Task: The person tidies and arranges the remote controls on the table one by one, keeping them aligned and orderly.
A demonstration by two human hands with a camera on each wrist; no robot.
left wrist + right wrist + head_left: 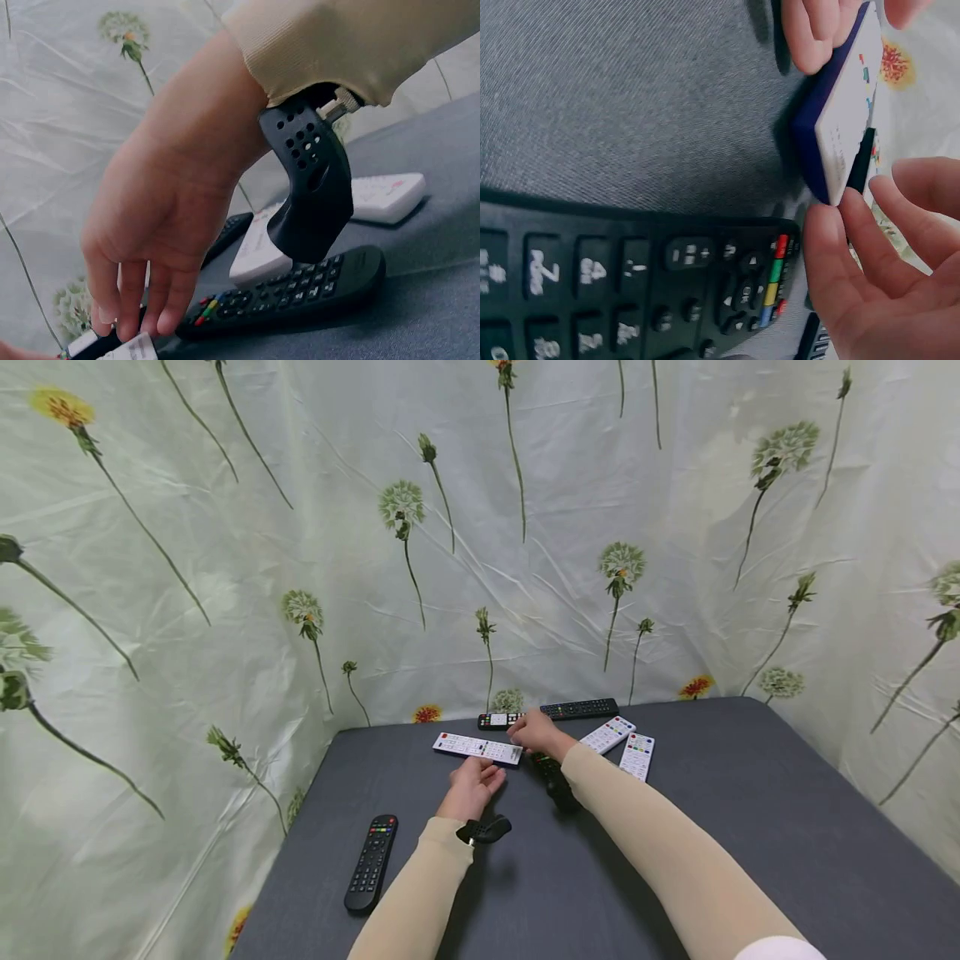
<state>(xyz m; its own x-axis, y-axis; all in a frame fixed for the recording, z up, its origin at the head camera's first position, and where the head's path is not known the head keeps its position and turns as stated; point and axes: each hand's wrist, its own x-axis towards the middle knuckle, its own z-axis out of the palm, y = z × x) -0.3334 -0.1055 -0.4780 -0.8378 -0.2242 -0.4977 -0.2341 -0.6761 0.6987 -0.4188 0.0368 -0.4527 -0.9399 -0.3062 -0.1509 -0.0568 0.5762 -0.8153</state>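
Note:
A white remote control point(480, 748) with a dark blue underside lies crosswise toward the back of the table. At its near long edge is my left hand point(474, 787), and in the left wrist view this hand's fingers point(131, 296) reach down fairly straight; its thumb is hidden there. My right hand point(538, 732) is at the remote's right end. In the right wrist view its extended fingertips point(826, 225) touch the end corner of the white remote point(847, 112). Below the right hand lies a black remote point(645, 277) with coloured buttons, partly covered by the forearm in the head view.
Behind the right hand lie a black-and-white remote point(495, 721) and a black remote point(581, 708). Two white remotes point(609, 735) lie right of it. Another black remote point(371, 864) lies at the left on the dark grey table point(750, 793). A flowered curtain point(337, 527) hangs behind.

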